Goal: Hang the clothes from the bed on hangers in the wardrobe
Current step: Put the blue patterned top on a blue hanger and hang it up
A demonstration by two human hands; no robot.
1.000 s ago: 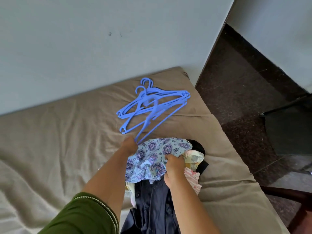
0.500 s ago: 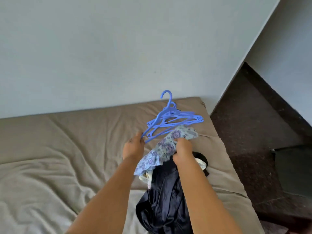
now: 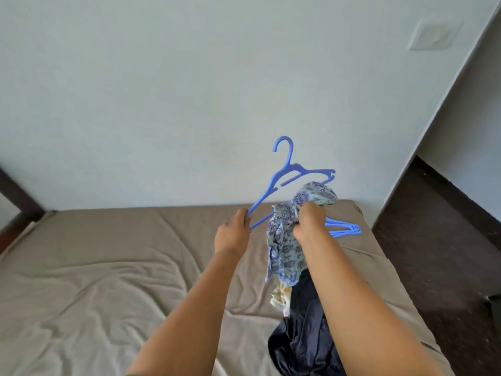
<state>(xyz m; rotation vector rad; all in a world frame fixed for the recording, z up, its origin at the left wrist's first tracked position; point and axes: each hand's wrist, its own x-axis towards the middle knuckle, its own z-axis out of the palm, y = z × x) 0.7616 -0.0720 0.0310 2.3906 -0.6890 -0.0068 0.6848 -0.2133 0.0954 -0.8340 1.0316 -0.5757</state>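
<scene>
I am gripping a blue hanger (image 3: pixel 291 173) by its end in my left hand (image 3: pixel 232 234); just beside it, my right hand (image 3: pixel 309 219) is clutching a floral garment (image 3: pixel 286 248) above the bed (image 3: pixel 108 267).

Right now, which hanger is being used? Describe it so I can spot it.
Start at the bed, far right end. The left hand holds one blue hanger up against the wall. Unlike the spare hangers lying flat on the bed, its hook points up.

No readable text, label, brand or number shows anywhere
</scene>
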